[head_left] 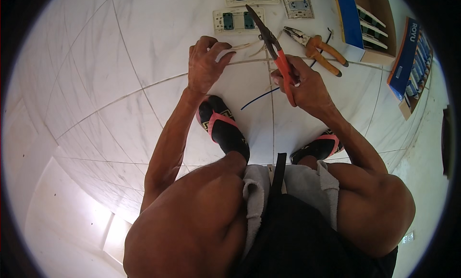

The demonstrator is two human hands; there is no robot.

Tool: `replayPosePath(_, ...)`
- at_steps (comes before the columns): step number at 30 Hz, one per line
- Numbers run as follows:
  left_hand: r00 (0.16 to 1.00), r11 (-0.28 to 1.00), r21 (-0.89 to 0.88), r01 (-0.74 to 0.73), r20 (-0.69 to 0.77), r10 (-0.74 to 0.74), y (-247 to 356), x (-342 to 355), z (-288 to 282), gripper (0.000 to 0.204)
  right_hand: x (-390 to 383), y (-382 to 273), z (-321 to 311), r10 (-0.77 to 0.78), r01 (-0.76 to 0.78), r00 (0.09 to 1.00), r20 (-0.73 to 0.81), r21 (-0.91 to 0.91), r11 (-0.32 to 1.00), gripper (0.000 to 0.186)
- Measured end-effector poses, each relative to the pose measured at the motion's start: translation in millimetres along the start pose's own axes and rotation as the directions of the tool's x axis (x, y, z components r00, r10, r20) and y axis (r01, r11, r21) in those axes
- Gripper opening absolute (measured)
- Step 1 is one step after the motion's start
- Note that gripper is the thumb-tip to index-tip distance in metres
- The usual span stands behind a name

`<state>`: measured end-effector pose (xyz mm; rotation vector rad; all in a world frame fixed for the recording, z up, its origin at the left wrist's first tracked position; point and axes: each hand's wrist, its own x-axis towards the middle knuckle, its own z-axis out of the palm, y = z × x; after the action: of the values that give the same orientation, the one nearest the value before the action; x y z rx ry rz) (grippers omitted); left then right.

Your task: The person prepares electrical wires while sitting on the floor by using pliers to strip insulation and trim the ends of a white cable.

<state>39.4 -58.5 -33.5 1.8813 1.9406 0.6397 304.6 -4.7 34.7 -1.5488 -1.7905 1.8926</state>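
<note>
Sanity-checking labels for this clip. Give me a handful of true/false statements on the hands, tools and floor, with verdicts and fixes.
1. The right hand grips a red-handled tool. True.
2. The left hand is empty. False: it pinches pale wires between thumb and fingers.
3. Orange-handled pliers lie on the tiled floor. True.
4. The person's feet are bare. False: they wear dark socks and pink-strapped sandals.
5. A pale plate with two dark green inserts lies beyond the hands. True.
</note>
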Motion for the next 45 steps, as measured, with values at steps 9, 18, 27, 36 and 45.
replayPosePath(9, 1.0, 0.999, -0.033, 0.018, 0.003, -0.018, 1.0, 5.4, -0.5, 0.023, -0.1, -2.1, 1.3, 0.003, -0.003, 1.0, 0.0, 0.003, 1.0, 0.047)
replayPosePath(18, 0.998, 0.998, -0.025, -0.055, 0.022, 0.056, 10.5, 9.7, 5.2, 0.019, -0.3, -0.5, 0.0, 0.021, -0.021, 1.0, -0.007, 0.003, 1.0, 0.047)
replayPosePath(27, 0.981, 0.984, 0.101, -0.143, 0.148, 0.127, 13.9, 14.9, 3.5, 0.013, -0.4, -3.2, -0.9, 0.037, -0.037, 0.999, 0.001, 0.007, 0.999, 0.048)
replayPosePath(36, 0.803, 0.682, -0.424, 0.596, 0.337, -0.492, 44.8, 14.7, -21.9, 0.015, -2.1, 2.1, -2.8, 0.03, -0.029, 0.999, -0.026, 0.029, 0.999, 0.047)
replayPosePath(45, 0.637, -0.011, -0.75, 0.661, 0.569, -0.52, 51.4, 15.7, -35.7, 0.039, -2.9, -14.6, -6.2, 0.1, -0.11, 0.994, 0.052, 0.242, 0.964, 0.048)
